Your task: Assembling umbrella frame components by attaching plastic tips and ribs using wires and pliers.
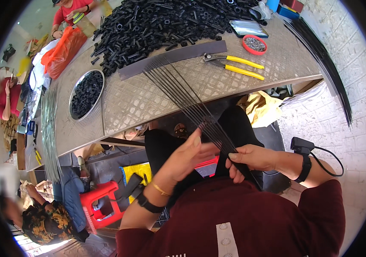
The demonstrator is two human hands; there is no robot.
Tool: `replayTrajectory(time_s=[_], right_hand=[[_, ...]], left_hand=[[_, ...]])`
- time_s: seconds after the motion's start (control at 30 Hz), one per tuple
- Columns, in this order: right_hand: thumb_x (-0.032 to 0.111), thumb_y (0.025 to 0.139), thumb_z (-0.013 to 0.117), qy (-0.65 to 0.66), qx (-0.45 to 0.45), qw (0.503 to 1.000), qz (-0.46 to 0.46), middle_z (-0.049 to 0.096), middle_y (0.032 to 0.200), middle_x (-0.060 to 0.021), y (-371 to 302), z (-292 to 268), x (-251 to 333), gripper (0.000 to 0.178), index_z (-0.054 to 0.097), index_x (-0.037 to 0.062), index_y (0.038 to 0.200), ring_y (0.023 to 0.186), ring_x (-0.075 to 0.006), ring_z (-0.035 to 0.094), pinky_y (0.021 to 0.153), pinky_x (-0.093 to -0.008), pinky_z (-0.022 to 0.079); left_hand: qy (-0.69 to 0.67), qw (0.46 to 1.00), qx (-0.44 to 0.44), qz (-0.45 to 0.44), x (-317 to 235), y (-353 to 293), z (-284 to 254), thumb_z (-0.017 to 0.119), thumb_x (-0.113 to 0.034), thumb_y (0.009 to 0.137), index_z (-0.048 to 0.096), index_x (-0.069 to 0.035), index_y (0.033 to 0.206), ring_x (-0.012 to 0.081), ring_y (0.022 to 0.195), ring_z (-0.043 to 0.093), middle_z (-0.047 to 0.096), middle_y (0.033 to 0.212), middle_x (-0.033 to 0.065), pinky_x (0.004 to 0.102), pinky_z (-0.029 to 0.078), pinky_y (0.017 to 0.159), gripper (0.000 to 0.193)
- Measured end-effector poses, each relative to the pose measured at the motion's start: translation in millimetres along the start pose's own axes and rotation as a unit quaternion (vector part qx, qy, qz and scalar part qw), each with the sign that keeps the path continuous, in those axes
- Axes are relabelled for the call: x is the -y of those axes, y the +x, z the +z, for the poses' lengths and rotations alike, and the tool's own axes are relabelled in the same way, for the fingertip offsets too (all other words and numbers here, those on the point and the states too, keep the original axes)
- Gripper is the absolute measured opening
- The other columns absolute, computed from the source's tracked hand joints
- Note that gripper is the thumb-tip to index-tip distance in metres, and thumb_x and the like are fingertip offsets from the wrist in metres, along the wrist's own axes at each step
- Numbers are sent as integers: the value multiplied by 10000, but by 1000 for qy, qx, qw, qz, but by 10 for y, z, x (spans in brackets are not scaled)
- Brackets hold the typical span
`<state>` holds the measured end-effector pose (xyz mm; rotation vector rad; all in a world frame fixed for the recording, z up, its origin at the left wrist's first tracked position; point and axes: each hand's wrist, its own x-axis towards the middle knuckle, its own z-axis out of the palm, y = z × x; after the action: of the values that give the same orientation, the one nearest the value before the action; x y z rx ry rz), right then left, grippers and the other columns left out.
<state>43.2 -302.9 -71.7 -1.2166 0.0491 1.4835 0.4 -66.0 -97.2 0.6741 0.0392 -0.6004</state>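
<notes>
Thin black rods [217, 133] are clasped in the closed right hand [248, 158], fanning out beyond it. To its left, the left hand [187, 156] is held loosely open — whether the rods are touched cannot be told. Beyond both hands, yellow-handled pliers [243, 71] are laid on the worktop [123, 103].

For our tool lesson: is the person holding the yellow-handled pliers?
No, the pliers lie on the table, while the right hand grips thin black rods.
</notes>
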Motion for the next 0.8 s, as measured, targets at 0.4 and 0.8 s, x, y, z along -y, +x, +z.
replayTrajectory(time_s=[0.4,0.8], right_hand=[[656,864,295,14,-3,998,-66,556,1098,-161,-10,-134,184,745,381,54,1294,1022,-249,562,853,-385,473],[763,784,252,24,77,930,-358,522,1138,-309,-948,774,1643,939,374,-14,1297,1025,-432,556,847,-513,481]], left_hand=[[-106,974,-182,86,26,266,655,493,-165,928,462,-11,1214,315,1012,589,584,1090,200,423,490,894,326],[339,909,80,230,-813,-78,1913,520,-145,924,559,-6,1135,111,949,586,629,1002,34,252,452,846,256]])
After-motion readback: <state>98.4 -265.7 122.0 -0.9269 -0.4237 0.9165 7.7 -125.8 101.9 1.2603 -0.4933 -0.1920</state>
